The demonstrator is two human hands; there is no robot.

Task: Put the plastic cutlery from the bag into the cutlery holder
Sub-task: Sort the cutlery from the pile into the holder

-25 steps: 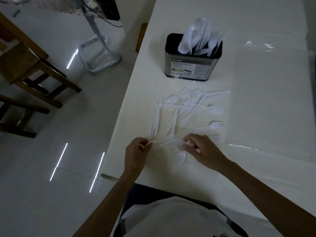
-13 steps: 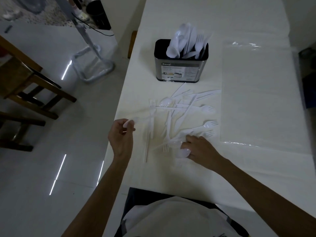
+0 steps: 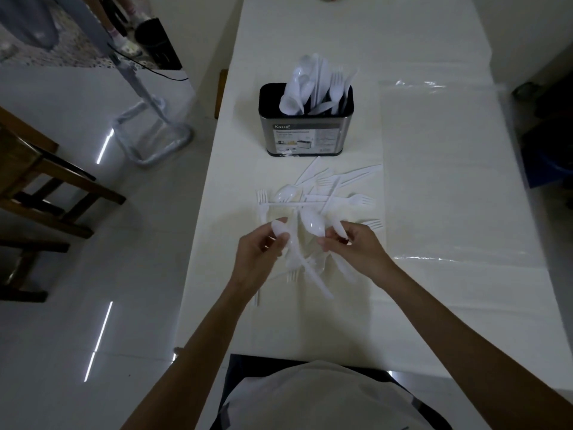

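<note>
A black and steel cutlery holder point(image 3: 305, 136) stands upright on the white table, with several white plastic spoons and forks sticking out of it. In front of it lies a loose pile of white plastic cutlery point(image 3: 328, 193). My left hand point(image 3: 259, 259) grips a white spoon point(image 3: 286, 243), bowl up, above the near side of the pile. My right hand point(image 3: 356, 248) pinches two white spoons point(image 3: 313, 225), bowls pointing away from me. The two hands are close together, lifted off the table. A clear plastic bag point(image 3: 440, 169) lies flat to the right of the pile.
The white table point(image 3: 341, 321) runs away from me; its left edge drops to a glossy tiled floor. A wooden chair point(image 3: 34, 187) stands at far left, and a metal stand base point(image 3: 152, 141) is on the floor near the holder.
My left hand came back in from the table's left edge toward the pile. My right hand lifted off the table with spoons in it, and the two hands now meet.
</note>
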